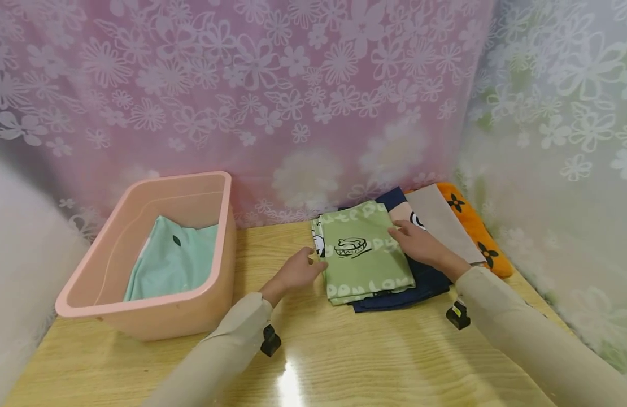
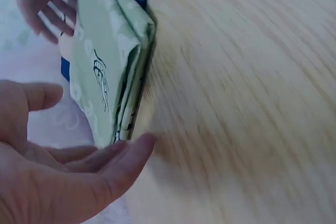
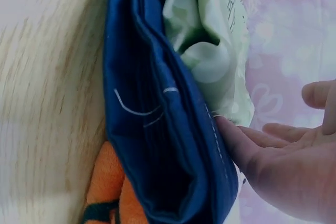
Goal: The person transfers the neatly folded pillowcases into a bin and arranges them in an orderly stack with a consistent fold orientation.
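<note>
A folded green cloth (image 1: 361, 254) with a drawn bone-in-bowl print and pale lettering lies on top of a folded navy cloth (image 1: 395, 298). At its left edge is my left hand (image 1: 298, 268), thumb spread from the fingers. In the left wrist view, those fingertips (image 2: 142, 142) come up to the folded edge; contact is hard to tell. Over on the other side, my right hand (image 1: 420, 243) reaches the green cloth's right edge. The right wrist view shows its extended fingers (image 3: 236, 137) beside the green cloth and against the navy one. Neither hand grips anything.
A pink plastic basin (image 1: 207, 305) stands on the left with a mint-green cloth (image 1: 178, 257) inside. To the right lie a grey folded cloth (image 1: 440, 217) and an orange one (image 1: 488, 249) with dark flowers. Floral curtains (image 1: 293, 113) close off the wooden table (image 1: 344, 356) behind and at the sides.
</note>
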Tool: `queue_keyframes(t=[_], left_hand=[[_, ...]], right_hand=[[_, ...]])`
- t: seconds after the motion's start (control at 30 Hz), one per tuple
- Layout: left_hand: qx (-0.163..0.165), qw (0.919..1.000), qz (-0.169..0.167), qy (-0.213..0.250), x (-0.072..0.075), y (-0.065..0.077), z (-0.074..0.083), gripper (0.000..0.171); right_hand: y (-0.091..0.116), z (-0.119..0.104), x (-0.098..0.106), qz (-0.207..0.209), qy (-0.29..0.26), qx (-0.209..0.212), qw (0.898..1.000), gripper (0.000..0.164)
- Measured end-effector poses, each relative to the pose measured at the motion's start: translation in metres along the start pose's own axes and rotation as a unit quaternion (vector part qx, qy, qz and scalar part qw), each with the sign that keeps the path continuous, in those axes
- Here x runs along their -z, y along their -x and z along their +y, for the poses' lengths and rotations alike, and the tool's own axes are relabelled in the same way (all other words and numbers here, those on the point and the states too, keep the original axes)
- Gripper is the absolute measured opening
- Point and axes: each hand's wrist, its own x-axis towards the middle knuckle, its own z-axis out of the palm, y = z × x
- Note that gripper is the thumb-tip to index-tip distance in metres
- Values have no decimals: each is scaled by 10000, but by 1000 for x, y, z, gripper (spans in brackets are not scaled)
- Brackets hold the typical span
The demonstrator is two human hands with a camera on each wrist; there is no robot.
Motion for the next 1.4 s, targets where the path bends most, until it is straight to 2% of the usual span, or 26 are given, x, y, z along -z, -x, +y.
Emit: queue_keyframes(t=[0.07,0.1,0.2,0.27,0.37,0.43,0.6,0.83,0.9,1.0,1.23,1.3,1.4], left_hand=[[297,9960,-110,840,0,-5,-3,63],[432,9904,-155,1304,0,-8,-4,63],[815,9653,-196,2474,2,-15,-7,64],[1005,9526,-159,2867,3,-18,-7,60],[1228,9417,-44,3133,4,-23,-7,50],[1335,9347,11,3294,3,-25,-6,46],[1375,9289,54,3438,-3,-31,0,45],[1542,9140,170,3748,-8,-37,-1,34],[1532,9151,162,3725,-9,-40,-3,30],[1459,9220,175,3583,-11,-44,-6,25],[1145,9513,175,2858,-21,-50,-5,20],[1119,9567,203,2679,-22,-52,-6,17],[1049,9607,379,2543,-23,-52,-3,12]], right_hand=[[-1,1,1,-79,-316,-154,9994,69],[-1,1,1,-119,-487,-231,9985,68],[-3,1,3,-206,-984,-426,9940,68],[-5,0,4,-228,-1182,-553,9912,66],[-8,-2,6,-287,-1289,-763,9883,62],[-10,-3,6,-310,-1156,-889,9888,60],[-14,-4,7,-354,-813,-1116,9898,56],[-21,3,3,-330,-1178,-1323,9836,50],[-23,6,2,-297,-1228,-1348,9828,47],[-29,8,0,-275,-1274,-1359,9821,45],[-32,12,0,-176,-1421,-1540,9776,43],[-32,14,0,-171,-1453,-1552,9770,39],[-32,15,0,-210,-1498,-1508,9769,34]])
